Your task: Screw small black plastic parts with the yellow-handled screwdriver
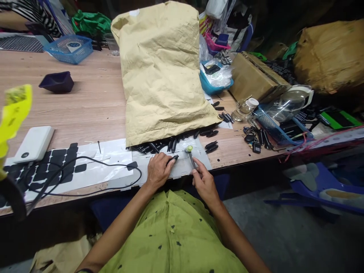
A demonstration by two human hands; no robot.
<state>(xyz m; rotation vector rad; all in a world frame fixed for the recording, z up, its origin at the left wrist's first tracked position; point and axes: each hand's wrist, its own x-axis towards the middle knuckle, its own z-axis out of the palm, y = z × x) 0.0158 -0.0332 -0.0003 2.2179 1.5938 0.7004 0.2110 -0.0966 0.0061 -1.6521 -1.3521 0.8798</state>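
My left hand (158,170) rests at the table's front edge, its thumb and finger closed on a small black part (174,158). To its right, my right hand (205,181) grips the grey handle of a small mallet (191,155) with a pale yellow-green head. The mallet head is over a grey board (183,167), apart from the black part. Just beyond my hands, several similar loose black parts (153,147) lie along the open lower edge of a large brown paper sack (163,79). More small black parts (211,147) lie in pairs right of the mallet.
On the left are a white power bank (34,143) with a black cable (93,160), a sheet of black stickers (58,167), a dark tray (57,82) and a blue basket (69,49). Keys (253,140), a bottle (245,109) and a cardboard box (254,79) stand right.
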